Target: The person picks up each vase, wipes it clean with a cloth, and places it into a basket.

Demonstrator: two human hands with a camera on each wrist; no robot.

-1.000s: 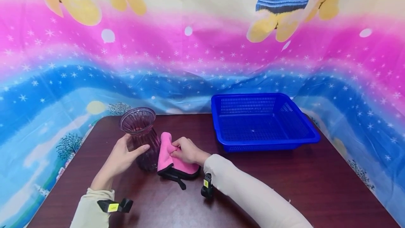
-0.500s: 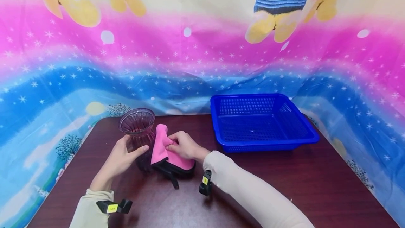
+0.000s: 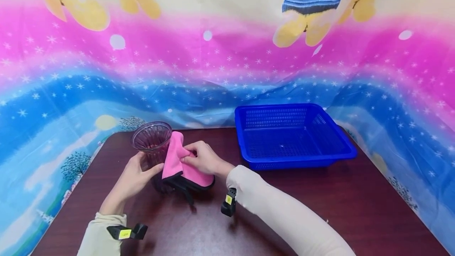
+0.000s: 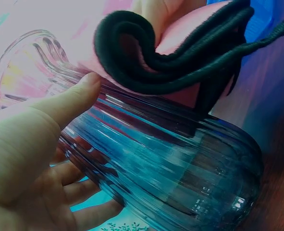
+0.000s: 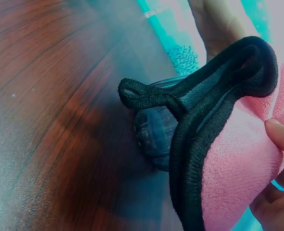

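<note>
A purplish ribbed glass vase [image 3: 151, 137] with a flared rim stands on the left of the table. My left hand [image 3: 133, 179] grips it around the neck, thumb in front and fingers behind, as the left wrist view also shows. In my right hand [image 3: 204, 159] a folded pink cloth [image 3: 190, 173] with black edging and a black loop is pinched. The cloth lies up against the right side of the vase and hides part of its body. Seen from the right wrist, the vase's base [image 5: 154, 137] shows behind the cloth [image 5: 242, 163].
A blue plastic basket [image 3: 295, 161] with perforated walls stands at the back right of the dark brown wooden table [image 3: 305, 204]. A colourful patterned curtain [image 3: 213, 62] hangs behind the table and along its sides.
My right hand has moved left and slightly up with the pink cloth, bringing it over the vase's side. The left hand keeps its hold and the vase stays nearly where it was.
</note>
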